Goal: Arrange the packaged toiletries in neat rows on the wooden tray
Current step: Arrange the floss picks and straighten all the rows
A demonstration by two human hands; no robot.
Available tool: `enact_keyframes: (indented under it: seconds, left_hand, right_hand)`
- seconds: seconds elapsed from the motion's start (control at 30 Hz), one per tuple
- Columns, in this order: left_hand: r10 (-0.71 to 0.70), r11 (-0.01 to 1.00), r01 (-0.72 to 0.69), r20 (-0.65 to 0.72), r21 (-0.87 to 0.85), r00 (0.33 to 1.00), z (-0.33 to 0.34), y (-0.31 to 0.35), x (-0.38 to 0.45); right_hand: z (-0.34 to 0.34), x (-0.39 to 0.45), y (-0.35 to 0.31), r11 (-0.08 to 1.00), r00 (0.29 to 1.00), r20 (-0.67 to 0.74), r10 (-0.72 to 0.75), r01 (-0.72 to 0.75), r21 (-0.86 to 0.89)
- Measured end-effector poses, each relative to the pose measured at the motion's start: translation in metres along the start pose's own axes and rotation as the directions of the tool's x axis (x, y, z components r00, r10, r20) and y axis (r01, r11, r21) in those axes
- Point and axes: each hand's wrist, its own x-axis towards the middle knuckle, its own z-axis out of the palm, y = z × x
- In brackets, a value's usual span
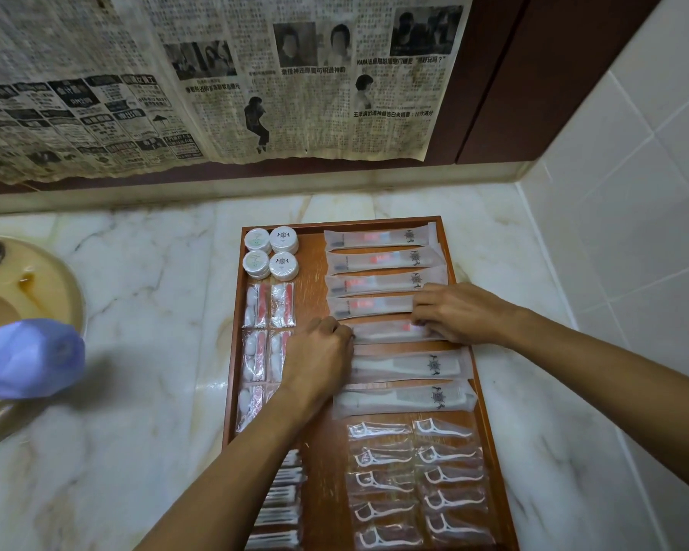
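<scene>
a wooden tray [450,248] is seen from above on a marble counter [144,312], filled with packaged toiletries in rows. both hands are met over the middle of the tray. one long toothbrush packet [390,331] is gripped at its two ends: the left hand [319,357] is closed on its left end, the right hand [452,312] is pinched on its right end, and the packet is held flat between them.

beyond the hands, four more toothbrush packets [378,258] are laid in a column, the nearest one partly covered by the right hand's fingers. on the near side of the hands, two comb packets [406,365] are laid in the same column. nearer still, between the two forearms, ten floss pick packets [414,483] are set in two columns of five.

beyond the left hand, four round soap packets [271,252] are set in a two-by-two block at the tray's far left corner. just to the left of the left hand, cotton swab and pad packets [269,304] are set in two columns; five are visible, others may be hidden under the forearm. left of the left forearm, at the tray's near edge, five slim white packets [279,507] are stacked in a column, their contents unclear.

far to the left of the hands, a beige sink [28,296] and a blurred blue object [28,357] are seen. newspaper [215,73] is hung on the wall beyond.
</scene>
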Motion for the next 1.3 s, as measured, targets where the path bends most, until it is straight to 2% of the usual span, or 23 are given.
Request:
enact_keyframes:
  seconds: [0.1, 0.17, 0.33, 0.43, 0.7, 0.83, 1.03, 1.3]
  left_hand:
    - [0.009, 1.000, -0.009, -0.008, -0.006, 1.000, -0.001, 0.000, 0.000]
    - [0.011, 1.000, -0.011, -0.020, -0.002, 1.000, -0.003, 0.001, 0.001]
    - [0.006, 1.000, -0.006, -0.024, -0.008, 1.000, -0.002, 0.001, 0.001]
    - [0.002, 1.000, -0.003, -0.031, -0.012, 1.000, -0.002, 0.001, 0.001]
    - [-0.008, 1.000, 0.007, -0.042, -0.028, 0.999, 0.003, 0.000, 0.001]
    - [-0.010, 0.999, 0.009, -0.031, -0.035, 0.999, 0.002, 0.000, 0.001]
    - [-0.014, 1.000, 0.013, -0.024, -0.027, 1.000, 0.001, 0.000, 0.001]
    - [-0.029, 0.999, 0.029, 0.001, 0.013, 1.000, -0.002, 0.004, 0.003]
  right_hand:
    - [0.004, -0.008, -0.001, 0.982, 0.989, -0.057, 0.136, -0.127, 0.143]
    - [0.010, -0.011, -0.004, 0.972, 0.978, -0.120, 0.172, -0.148, 0.182]
    - [0.030, -0.015, -0.012, 0.997, 0.968, -0.239, 0.080, -0.078, 0.020]
    - [0.033, -0.020, -0.014, 0.996, 0.966, -0.244, 0.089, -0.084, 0.030]
    - [0.024, -0.026, -0.018, 0.991, 0.972, -0.211, 0.102, -0.081, 0.109]
    - [0.018, -0.013, -0.020, 0.999, 0.980, -0.193, 0.040, -0.040, 0.006]
    - [0.011, 0.000, -0.016, 0.985, 0.995, -0.081, -0.062, 0.047, -0.169]
    - [0.007, -0.006, -0.002, 0.974, 0.989, 0.038, -0.140, 0.145, -0.176]
